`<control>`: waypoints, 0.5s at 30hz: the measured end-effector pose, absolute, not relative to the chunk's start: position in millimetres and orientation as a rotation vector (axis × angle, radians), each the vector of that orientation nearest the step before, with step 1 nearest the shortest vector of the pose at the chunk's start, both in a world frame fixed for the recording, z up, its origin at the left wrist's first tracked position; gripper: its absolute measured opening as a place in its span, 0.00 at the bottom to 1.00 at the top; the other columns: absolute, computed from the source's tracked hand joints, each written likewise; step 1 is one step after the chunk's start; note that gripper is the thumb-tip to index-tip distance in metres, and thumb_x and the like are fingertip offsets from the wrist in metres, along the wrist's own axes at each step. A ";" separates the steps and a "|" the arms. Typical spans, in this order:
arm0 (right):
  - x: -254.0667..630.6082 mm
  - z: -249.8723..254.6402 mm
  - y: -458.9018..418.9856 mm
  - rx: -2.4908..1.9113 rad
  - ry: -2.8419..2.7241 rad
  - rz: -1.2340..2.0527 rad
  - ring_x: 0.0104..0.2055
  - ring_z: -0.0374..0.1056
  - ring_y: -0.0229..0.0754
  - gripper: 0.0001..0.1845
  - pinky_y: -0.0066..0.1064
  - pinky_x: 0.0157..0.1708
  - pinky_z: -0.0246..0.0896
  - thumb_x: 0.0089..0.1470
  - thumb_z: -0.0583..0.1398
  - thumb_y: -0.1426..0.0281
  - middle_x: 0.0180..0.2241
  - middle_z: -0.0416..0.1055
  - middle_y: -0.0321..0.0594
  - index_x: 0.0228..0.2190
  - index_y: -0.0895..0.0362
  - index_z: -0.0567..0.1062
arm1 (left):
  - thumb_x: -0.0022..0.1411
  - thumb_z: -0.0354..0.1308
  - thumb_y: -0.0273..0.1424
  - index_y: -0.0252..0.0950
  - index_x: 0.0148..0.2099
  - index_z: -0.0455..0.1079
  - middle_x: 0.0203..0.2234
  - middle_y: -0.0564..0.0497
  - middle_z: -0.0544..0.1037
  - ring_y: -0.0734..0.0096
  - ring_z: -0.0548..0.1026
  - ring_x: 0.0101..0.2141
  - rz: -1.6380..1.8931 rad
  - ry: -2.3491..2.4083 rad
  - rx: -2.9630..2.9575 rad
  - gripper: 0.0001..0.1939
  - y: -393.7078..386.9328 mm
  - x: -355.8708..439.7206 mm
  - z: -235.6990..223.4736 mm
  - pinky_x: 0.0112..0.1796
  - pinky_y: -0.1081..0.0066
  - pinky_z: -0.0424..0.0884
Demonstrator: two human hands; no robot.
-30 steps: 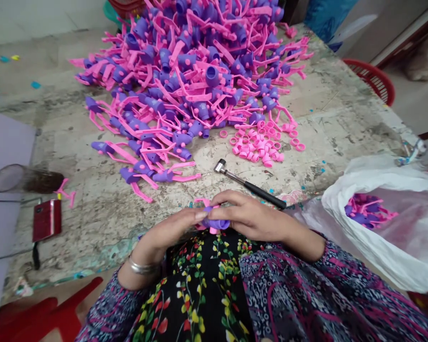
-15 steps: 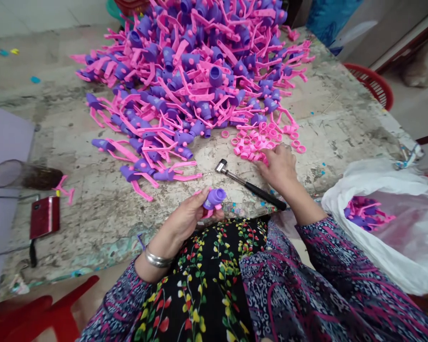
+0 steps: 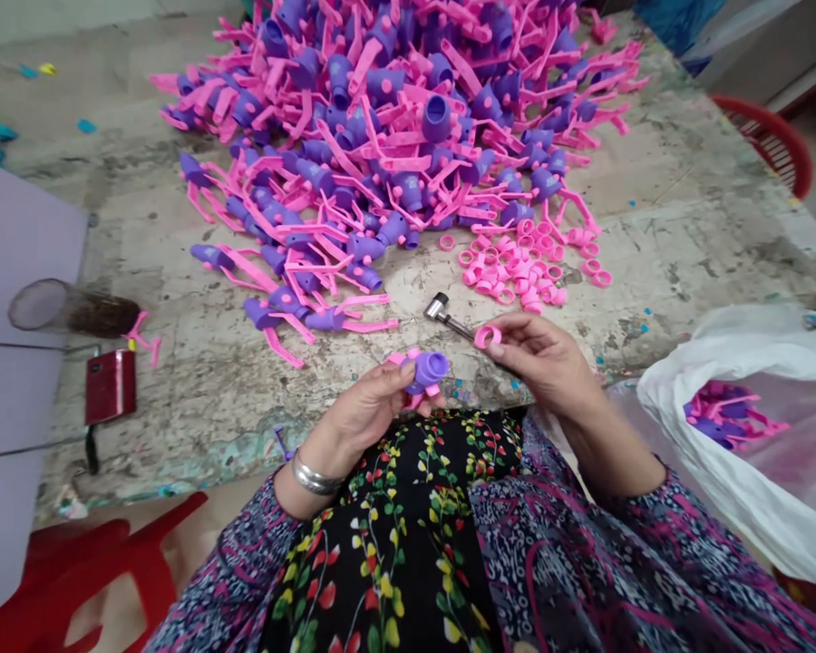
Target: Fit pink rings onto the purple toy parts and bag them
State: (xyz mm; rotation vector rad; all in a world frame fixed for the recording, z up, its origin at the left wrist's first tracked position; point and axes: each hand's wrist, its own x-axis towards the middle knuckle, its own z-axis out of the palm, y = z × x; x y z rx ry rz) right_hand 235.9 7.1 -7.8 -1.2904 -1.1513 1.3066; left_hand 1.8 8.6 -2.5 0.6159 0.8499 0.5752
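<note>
My left hand (image 3: 371, 399) is closed around a purple plastic body (image 3: 430, 369) with pink parts, its round open end facing up and right. Between the thumb and fingertips of my right hand (image 3: 548, 358) is a pink plastic ring (image 3: 488, 336), held a short way right of the purple body and apart from it. Behind my right hand lies a small hammer (image 3: 442, 310), its handle mostly hidden by the hand. A loose heap of pink rings (image 3: 510, 263) sits just beyond.
A large pile of purple and pink plastic parts (image 3: 381, 136) covers the back of the worn table (image 3: 197, 399). To the right, a white bag (image 3: 680, 363) holds similar parts. At left are a glass with dark contents (image 3: 102, 316), a red phone-like object (image 3: 111, 385) and a red chair (image 3: 109, 571).
My right hand has come back from the ring heap toward my left hand, now with a pink ring in its fingers. My left hand still holds the purple body. The whole view has shifted slightly.
</note>
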 end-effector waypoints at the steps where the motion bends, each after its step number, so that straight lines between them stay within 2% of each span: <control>1: 229.5 -2.9 1.5 -1.198 -1.078 1.444 0.39 0.73 0.40 0.14 0.36 0.44 0.70 0.48 0.70 0.66 0.37 0.78 0.37 0.39 0.52 0.77 | 0.49 0.68 0.49 0.33 0.30 0.76 0.26 0.45 0.80 0.70 0.73 0.25 0.577 0.856 0.637 0.22 7.6 2.1 -2.6 0.31 0.69 0.68; 6: 212.7 8.1 -8.7 -0.972 -0.855 1.800 0.32 0.74 0.36 0.14 0.33 0.38 0.74 0.47 0.71 0.67 0.33 0.78 0.34 0.38 0.52 0.79 | 0.53 0.67 0.46 0.35 0.29 0.78 0.25 0.47 0.81 0.72 0.72 0.24 0.603 0.894 0.732 0.18 1.7 0.5 -1.5 0.30 0.70 0.68; 9: 210.8 7.8 -9.1 -0.938 -0.790 1.870 0.30 0.74 0.34 0.14 0.30 0.37 0.74 0.47 0.71 0.68 0.33 0.78 0.33 0.39 0.51 0.80 | 0.55 0.66 0.45 0.35 0.29 0.79 0.26 0.48 0.81 0.72 0.72 0.24 0.620 0.903 0.771 0.17 -2.9 -2.1 -0.9 0.30 0.71 0.69; 15: 209.3 4.4 -12.0 -0.851 -0.743 1.940 0.32 0.75 0.34 0.13 0.26 0.36 0.74 0.48 0.70 0.71 0.33 0.79 0.33 0.39 0.51 0.80 | 0.56 0.65 0.45 0.34 0.28 0.79 0.25 0.47 0.81 0.67 0.76 0.27 0.614 0.931 0.775 0.18 -9.5 -5.7 -0.6 0.35 0.67 0.72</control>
